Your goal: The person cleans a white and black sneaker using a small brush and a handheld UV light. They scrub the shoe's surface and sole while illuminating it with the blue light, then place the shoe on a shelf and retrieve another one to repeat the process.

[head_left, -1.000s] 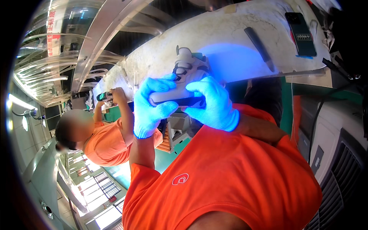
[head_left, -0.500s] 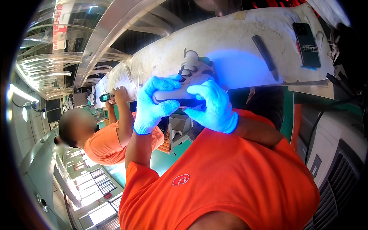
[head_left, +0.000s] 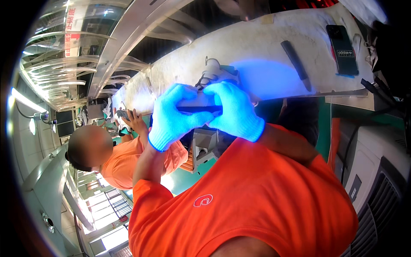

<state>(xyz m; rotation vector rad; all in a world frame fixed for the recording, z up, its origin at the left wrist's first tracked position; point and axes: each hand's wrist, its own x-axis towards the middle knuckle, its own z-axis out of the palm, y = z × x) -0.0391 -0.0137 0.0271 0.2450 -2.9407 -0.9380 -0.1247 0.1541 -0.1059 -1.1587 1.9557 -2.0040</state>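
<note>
A light grey shoe (head_left: pixel 214 68) with dark trim and laces is held at the near edge of the bench. My left hand (head_left: pixel 170 118), in a knitted glove lit blue, is closed around the shoe's left part, fingers over the upper and thumb on the near side along the sole. On the other side my right hand (head_left: pixel 236 111), gloved the same way, grips the shoe with its fingers over the top. The two thumbs nearly meet at the dark sole. Much of the shoe's middle is hidden by the gloves.
Blue light falls on the pale bench top (head_left: pixel 252 34). A dark marker-like stick (head_left: pixel 295 64) and a dark phone (head_left: pixel 342 50) lie to the right. At left a co-worker in orange (head_left: pixel 124 160) handles another shoe (head_left: pixel 122 122). A grey machine (head_left: pixel 368 171) stands at right.
My right hand has shifted left and slightly up along the shoe, closer to my left hand. The co-worker's hands and shoe have moved a little.
</note>
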